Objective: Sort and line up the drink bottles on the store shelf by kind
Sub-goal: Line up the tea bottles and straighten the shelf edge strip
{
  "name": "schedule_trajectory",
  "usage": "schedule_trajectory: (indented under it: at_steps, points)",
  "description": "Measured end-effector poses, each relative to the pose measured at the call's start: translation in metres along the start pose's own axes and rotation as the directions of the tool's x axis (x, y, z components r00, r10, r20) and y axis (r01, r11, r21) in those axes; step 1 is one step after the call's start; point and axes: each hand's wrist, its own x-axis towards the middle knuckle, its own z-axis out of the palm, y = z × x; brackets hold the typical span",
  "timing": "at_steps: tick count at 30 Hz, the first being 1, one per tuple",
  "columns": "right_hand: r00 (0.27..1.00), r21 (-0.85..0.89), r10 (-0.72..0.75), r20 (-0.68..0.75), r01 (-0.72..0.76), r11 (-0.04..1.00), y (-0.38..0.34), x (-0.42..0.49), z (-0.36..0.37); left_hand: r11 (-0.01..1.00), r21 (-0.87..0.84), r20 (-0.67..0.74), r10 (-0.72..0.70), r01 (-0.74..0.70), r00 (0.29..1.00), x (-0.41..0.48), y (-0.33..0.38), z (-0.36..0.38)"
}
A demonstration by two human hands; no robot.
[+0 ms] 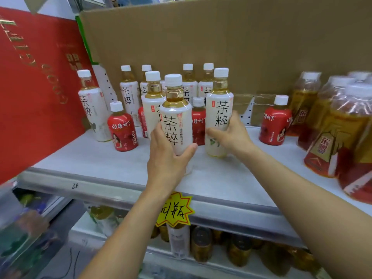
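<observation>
White-labelled tea bottles fill both of a person's hands at a pale grey store shelf (pixel 96 158). The left hand (pixel 167 158) grips the front bottle (pixel 177 117) low on its body, with the thumb curled across the bottom of the label and the fingers wrapped round its left side. The hand hides the base, so whether it touches the shelf cannot be told. Just to its right, the right hand (pixel 231 135) holds a second bottle (pixel 219 115), thumb pressed on the front of the label and fingers curled round behind. That bottle's base meets the shelf near the front middle. Both bottles are upright, with amber tea showing at the neck under white caps.

Behind them, more tea bottles (pixel 128 93) of the same kind stand in a loose cluster against a cardboard box (pixel 221 37), with a lone tea bottle (pixel 91 109) off to the left. Small red juice bottles are mixed in: one at front left (pixel 122 131), one between the two held bottles (pixel 198 121) and one apart to the right (pixel 274 121). Shrink-wrapped packs of amber drinks (pixel 332 127) crowd the shelf's right end. A red carton (pixel 30 77) stands at the left. A yellow starburst price tag (pixel 175 210) hangs on the front rail, above blurred lower-shelf bottles (pixel 201 244).
</observation>
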Motion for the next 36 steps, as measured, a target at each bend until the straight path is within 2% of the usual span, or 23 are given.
schedule_trajectory:
  at_steps: [6, 13, 15, 17, 20, 22, 25, 27, 29, 33, 36]
  points:
    - [0.988, -0.052, 0.086, -0.129, -0.094, 0.994, 0.014, 0.047, -0.012, 1.0, -0.007, 0.026, -0.002, 0.002, 1.0, 0.001, -0.003, 0.001]
    - [0.994, -0.088, 0.064, -0.092, -0.072, 0.993, 0.024, 0.074, -0.007, 0.999, -0.047, 0.043, -0.011, 0.013, 0.999, -0.001, -0.005, 0.002]
    - [0.979, -0.152, -0.039, -0.2, 0.008, 0.988, 0.023, 0.065, -0.004, 0.999, -0.047, 0.04, -0.013, 0.015, 0.999, -0.001, -0.007, 0.003]
    - [0.956, -0.181, -0.185, -0.227, 0.145, 0.973, 0.013, 0.049, 0.0, 1.0, 0.005, 0.019, -0.018, 0.018, 1.0, -0.005, -0.008, 0.004]
    - [0.925, 0.05, -0.352, -0.141, 0.362, 0.931, -0.018, 0.03, 0.007, 0.996, 0.081, -0.104, 0.043, -0.035, 0.994, -0.007, -0.011, -0.001]
    - [0.89, 0.205, -0.444, -0.102, 0.456, 0.866, -0.045, 0.015, 0.009, 0.998, 0.028, -0.133, 0.055, -0.052, 0.99, -0.002, -0.015, -0.01]
    - [0.853, 0.255, -0.52, 0.037, 0.496, 0.83, -0.076, -0.012, 0.014, 0.982, -0.175, 0.036, -0.064, 0.069, 0.997, 0.013, -0.022, -0.021]
    - [0.856, 0.21, -0.493, 0.155, 0.459, 0.863, -0.084, -0.026, 0.021, 0.958, -0.263, 0.138, -0.079, 0.113, 0.987, 0.023, -0.028, -0.026]
    - [0.857, 0.14, -0.477, 0.196, 0.457, 0.878, -0.085, -0.034, 0.027, 0.938, -0.318, 0.209, -0.07, 0.136, 0.975, 0.032, -0.032, -0.031]
    - [0.886, 0.132, -0.456, 0.08, 0.444, 0.886, -0.083, -0.039, 0.019, 0.892, -0.419, 0.279, -0.053, 0.171, 0.959, 0.048, -0.037, -0.039]
    - [0.924, 0.071, -0.379, -0.053, 0.382, 0.922, -0.072, -0.031, -0.002, 0.937, -0.319, 0.318, -0.037, 0.144, 0.947, 0.061, -0.043, -0.038]
